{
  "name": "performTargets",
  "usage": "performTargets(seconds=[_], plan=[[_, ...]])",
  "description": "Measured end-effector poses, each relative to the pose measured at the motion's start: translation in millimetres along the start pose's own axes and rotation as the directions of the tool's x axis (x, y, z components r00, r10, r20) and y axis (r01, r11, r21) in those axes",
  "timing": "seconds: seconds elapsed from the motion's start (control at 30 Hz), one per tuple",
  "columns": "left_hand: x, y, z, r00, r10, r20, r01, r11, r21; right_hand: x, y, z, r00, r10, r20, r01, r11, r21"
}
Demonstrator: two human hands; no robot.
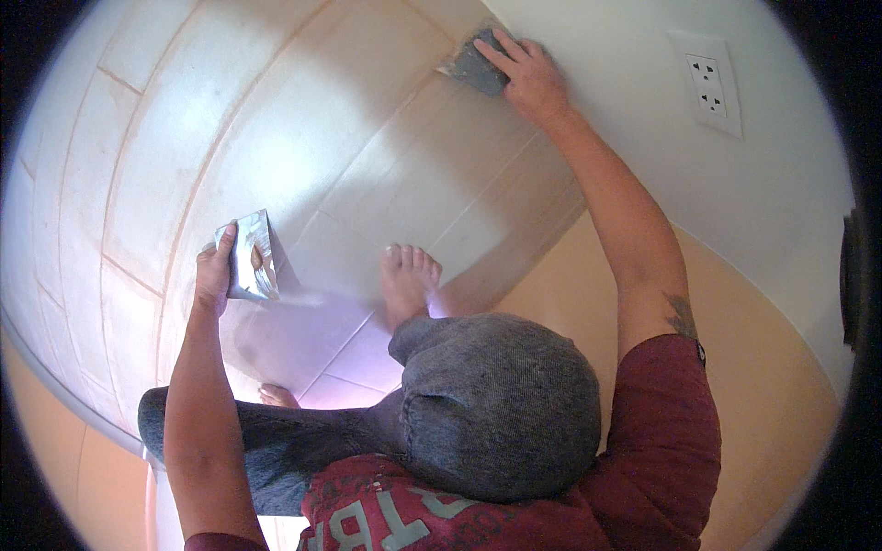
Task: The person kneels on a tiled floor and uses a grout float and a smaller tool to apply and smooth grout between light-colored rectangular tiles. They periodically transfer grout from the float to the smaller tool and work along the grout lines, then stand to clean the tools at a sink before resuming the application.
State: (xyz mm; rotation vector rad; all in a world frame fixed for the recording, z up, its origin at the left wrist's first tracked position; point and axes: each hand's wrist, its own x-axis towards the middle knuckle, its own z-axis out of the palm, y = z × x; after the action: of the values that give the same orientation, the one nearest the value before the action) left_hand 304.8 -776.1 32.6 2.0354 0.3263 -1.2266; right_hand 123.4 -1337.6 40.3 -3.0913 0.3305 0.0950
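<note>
My right hand (533, 81) reaches to the far end of the tiled floor, beside the wall. Its fingers lie over a dark grey flat pad (479, 66) and press it on the floor; the grip underneath is hidden. A greyish-brown smear (447, 70) shows at the pad's left edge. Closer in, my left hand (213, 274) grips the left side of a shiny silver foil pouch (253, 241), thumb on top. A brown patch shows on the pouch's face; whether this is its content or a reflection I cannot tell. The pouch is held above the pale tiles (285, 138).
Brown joints run between the long tiles. My bare foot (411, 280) stands on them in the middle, before my bent knee (501, 404). On the right rises a white wall (634, 101) with a socket plate (707, 84). Tan flooring (726, 340) lies beyond the tiles.
</note>
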Motion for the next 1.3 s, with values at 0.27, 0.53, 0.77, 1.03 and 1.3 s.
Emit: performTargets(seconds=[0.27,0.53,0.77,1.03,1.3], plan=[[0.3,3.2,-4.8,1.0,-0.003,-0.011,0.003,1.0,0.011,-8.6,-9.2,-42.6,0.986,0.063,0.155,-0.069,0.997,0.034],[-3.8,5.6,-0.8,1.0,0.01,-0.03,-0.01,1.0,-0.021,48.9,-19.5,-49.4,0.898,0.4,0.181,-0.4,0.916,-0.038],[-1.4,3.6,-3.7,1.0,0.023,0.003,-0.023,1.0,0.0,53.0,-16.1,-33.8,0.905,0.319,0.28,-0.344,0.938,0.047],[-4.6,10.3,-3.8,1.0,-0.006,0.016,0.006,1.0,-0.023,29.4,-56.5,-43.5,0.805,0.321,0.498,-0.436,0.891,0.13],[0.2,4.3,-3.8,1.0,0.015,-0.019,-0.015,0.999,-0.03,44.7,-15.0,-43.9,0.84,0.501,0.208,-0.52,0.853,0.045]])
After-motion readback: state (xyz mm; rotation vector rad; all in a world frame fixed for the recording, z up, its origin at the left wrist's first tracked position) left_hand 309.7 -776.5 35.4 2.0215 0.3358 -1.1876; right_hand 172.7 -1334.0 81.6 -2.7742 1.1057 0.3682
